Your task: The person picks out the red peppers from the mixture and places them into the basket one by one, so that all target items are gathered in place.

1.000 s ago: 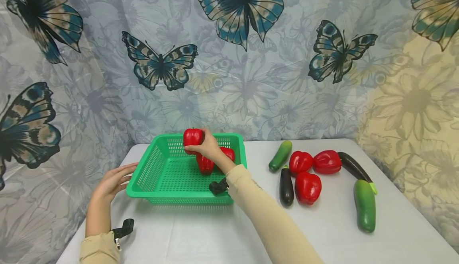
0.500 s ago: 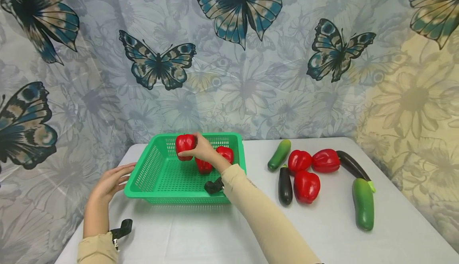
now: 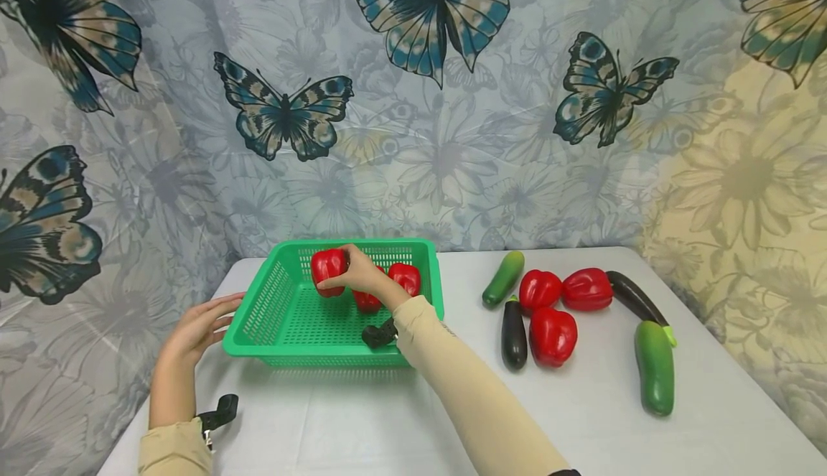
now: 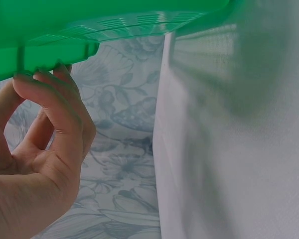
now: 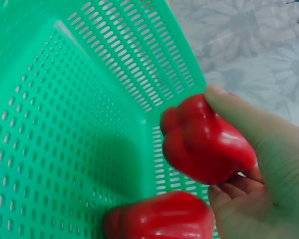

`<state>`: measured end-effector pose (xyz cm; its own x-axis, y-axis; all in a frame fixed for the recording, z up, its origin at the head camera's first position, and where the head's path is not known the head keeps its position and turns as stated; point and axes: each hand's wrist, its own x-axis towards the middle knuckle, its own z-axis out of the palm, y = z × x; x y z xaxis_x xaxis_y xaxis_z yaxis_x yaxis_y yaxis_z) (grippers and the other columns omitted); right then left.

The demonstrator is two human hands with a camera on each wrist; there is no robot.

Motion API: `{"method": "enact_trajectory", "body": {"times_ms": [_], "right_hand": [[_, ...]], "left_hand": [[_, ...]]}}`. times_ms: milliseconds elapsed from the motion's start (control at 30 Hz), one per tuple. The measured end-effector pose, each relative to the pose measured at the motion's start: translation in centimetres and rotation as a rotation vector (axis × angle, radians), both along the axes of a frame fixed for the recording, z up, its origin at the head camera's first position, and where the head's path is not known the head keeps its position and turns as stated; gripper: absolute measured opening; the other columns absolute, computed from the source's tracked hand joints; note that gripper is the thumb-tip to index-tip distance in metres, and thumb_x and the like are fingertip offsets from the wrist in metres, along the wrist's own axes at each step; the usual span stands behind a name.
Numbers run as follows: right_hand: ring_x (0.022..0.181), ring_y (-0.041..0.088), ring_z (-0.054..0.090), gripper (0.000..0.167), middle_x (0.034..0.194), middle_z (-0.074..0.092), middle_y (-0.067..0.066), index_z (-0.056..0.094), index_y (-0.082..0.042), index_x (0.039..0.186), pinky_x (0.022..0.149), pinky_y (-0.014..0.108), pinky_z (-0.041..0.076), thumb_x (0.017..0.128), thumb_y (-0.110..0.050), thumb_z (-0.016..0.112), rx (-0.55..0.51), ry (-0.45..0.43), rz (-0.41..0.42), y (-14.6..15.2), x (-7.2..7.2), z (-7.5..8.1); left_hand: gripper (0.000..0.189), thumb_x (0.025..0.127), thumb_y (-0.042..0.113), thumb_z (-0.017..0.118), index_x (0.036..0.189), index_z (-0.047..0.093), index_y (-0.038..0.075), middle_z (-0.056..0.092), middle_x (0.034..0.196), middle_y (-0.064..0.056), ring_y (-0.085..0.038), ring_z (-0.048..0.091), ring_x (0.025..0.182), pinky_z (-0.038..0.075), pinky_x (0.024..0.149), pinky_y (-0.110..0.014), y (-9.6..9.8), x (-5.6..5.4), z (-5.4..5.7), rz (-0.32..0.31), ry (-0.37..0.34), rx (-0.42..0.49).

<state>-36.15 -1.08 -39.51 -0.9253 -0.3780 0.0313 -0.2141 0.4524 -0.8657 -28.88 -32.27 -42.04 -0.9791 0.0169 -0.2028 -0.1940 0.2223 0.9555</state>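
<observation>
A green perforated plastic basket [image 3: 323,352] stands on the white table, left of centre. Over its inside, near the back wall, my right hand [image 3: 362,273] holds a red bell pepper [image 3: 327,269] between thumb and fingers. In the right wrist view this bell pepper [image 5: 204,142] hangs tilted above the basket floor. Two more red peppers [image 3: 405,277] lie in the basket's right part, one partly hidden by my right hand. My left hand [image 3: 202,327] is at the basket's left side; in the left wrist view its bent fingers [image 4: 50,97] touch the rim from outside.
Right of the basket lie several vegetables: red bell peppers [image 3: 553,337], two dark eggplants [image 3: 514,336] and two green cucumbers [image 3: 655,368]. A butterfly-print cloth [image 3: 446,160] hangs behind the table [image 3: 362,426]. Black wrist cameras [image 3: 220,413] sit on both arms.
My right hand has carried the bell pepper left and downward, deeper into the basket. My left hand has stayed by the basket's left side. The head view has shifted slightly.
</observation>
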Motion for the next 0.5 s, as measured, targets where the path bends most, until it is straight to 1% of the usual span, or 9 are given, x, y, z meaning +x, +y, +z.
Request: {"method": "enact_trajectory", "body": {"times_ms": [133, 333, 500], "right_hand": [[0.122, 0.025, 0.054, 0.083, 0.136, 0.053, 0.011, 0.035, -0.006, 0.146, 0.093, 0.037, 0.053, 0.08, -0.03, 0.081, 0.024, -0.006, 0.005, -0.02, -0.12, -0.2], [0.122, 0.026, 0.054, 0.083, 0.137, 0.052, 0.012, 0.035, -0.006, 0.146, 0.092, 0.038, 0.054, 0.08, -0.028, 0.081, 0.029, -0.009, 0.027, -0.04, -0.07, -0.19], [0.125, 0.027, 0.053, 0.086, 0.14, 0.05, 0.011, 0.032, -0.01, 0.149, 0.093, 0.039, 0.054, 0.08, -0.026, 0.081, 0.013, 0.001, 0.043, -0.11, -0.2, -0.19]], "left_hand": [[0.029, 0.094, 0.04, 0.064, 0.122, 0.068, 0.032, 0.058, 0.1, 0.032, 0.004, 0.061, 0.093, 0.052, 0.081, -0.022, 0.04, 0.04, 0.02, -0.006, 0.008, 0.0], [0.022, 0.095, 0.038, 0.063, 0.116, 0.069, 0.035, 0.06, 0.099, 0.032, 0.002, 0.062, 0.093, 0.052, 0.081, -0.022, 0.0, 0.15, 0.02, -0.01, 0.021, 0.006], [0.026, 0.095, 0.039, 0.063, 0.12, 0.068, 0.033, 0.059, 0.1, 0.032, 0.003, 0.061, 0.094, 0.052, 0.081, -0.022, -0.05, 0.09, 0.01, -0.015, 0.021, 0.001]]}}
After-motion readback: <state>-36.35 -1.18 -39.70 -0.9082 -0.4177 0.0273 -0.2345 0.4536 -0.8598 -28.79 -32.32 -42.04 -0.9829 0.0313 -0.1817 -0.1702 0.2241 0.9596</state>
